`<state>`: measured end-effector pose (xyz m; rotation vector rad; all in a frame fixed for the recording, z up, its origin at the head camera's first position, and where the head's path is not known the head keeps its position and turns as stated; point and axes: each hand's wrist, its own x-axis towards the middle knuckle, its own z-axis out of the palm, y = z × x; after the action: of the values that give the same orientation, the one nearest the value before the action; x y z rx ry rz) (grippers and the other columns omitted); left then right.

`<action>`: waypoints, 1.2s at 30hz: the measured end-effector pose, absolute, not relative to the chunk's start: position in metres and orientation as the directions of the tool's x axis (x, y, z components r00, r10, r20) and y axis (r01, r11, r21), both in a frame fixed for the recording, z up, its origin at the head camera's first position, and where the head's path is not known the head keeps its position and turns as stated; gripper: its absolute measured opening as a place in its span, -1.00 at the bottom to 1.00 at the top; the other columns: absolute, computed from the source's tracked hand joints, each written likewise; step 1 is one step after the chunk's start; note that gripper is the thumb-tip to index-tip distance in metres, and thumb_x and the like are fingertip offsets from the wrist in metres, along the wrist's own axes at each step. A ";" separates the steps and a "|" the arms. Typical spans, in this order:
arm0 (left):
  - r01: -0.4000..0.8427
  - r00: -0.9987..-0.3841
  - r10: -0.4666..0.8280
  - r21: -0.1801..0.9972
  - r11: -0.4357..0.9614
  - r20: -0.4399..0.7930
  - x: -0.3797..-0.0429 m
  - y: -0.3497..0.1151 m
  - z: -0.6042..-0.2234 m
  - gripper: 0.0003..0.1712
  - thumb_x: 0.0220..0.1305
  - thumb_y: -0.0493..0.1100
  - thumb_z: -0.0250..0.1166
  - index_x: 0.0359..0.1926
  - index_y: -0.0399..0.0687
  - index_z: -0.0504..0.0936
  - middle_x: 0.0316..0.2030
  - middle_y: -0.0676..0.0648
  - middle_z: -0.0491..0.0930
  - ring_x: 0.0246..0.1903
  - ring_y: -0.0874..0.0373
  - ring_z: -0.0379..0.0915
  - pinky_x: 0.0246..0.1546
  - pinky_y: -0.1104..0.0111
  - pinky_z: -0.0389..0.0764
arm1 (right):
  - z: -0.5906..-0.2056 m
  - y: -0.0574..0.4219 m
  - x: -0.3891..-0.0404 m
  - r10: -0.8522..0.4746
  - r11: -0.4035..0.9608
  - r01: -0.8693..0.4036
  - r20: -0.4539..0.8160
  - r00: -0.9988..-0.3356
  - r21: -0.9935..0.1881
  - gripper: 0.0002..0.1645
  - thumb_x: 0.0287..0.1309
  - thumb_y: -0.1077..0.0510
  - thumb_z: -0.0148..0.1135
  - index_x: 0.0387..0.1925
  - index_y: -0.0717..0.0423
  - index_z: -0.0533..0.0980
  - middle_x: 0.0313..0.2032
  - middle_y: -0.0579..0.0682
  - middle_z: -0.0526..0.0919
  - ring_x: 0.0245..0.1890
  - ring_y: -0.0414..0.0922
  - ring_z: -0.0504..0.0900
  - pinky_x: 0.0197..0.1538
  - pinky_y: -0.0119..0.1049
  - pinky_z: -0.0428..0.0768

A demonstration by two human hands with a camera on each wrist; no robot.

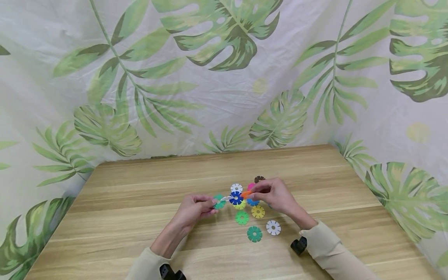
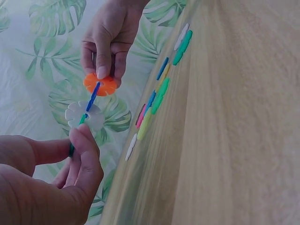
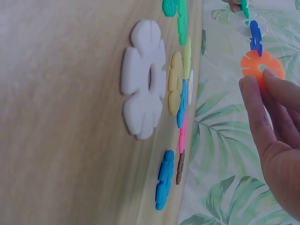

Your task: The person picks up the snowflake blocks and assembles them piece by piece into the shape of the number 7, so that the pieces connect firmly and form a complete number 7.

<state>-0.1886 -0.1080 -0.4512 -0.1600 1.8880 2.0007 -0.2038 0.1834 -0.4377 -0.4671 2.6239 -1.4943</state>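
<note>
Between the hands hangs a short row of slotted, flower-shaped plastic discs joined edge to edge. My left hand [image 1: 193, 211] pinches the teal disc [image 1: 219, 202] at one end between thumb and fingers. A white disc [image 2: 97, 121] is slotted to it, followed by a dark blue disc [image 1: 232, 198]. At the other end sits an orange disc [image 3: 251, 62], its edge meeting the blue one. The thumb and fingers of my right hand [image 1: 276, 195] pinch that orange disc. In both wrist views the row is held above the table's level.
Loose discs lie flat on the wooden table [image 1: 140, 202] under and near the hands: teal [image 1: 250, 234], white [image 1: 269, 227], green [image 1: 238, 217], yellow [image 1: 254, 212], brown [image 1: 259, 178] and several others. A leaf-patterned cloth [image 1: 217, 97] hangs behind the table.
</note>
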 end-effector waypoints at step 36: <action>-0.324 -0.937 0.137 0.946 0.004 -0.322 -0.183 -0.104 -0.445 -0.73 0.39 -0.42 0.33 0.03 -0.55 0.63 -0.32 -0.16 0.72 -0.45 0.22 0.70 -0.28 0.46 0.81 | -0.438 0.174 -0.195 -0.316 0.442 -0.243 0.104 -0.943 -0.864 -0.95 0.18 0.24 0.53 -0.30 0.09 0.77 -0.27 0.04 0.82 -0.33 0.06 0.77 -0.40 -0.45 0.67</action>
<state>-0.1828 -0.1037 -0.4451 -0.1932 1.9648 2.0019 -0.1953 0.1741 -0.4383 -0.5052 2.6053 -1.5415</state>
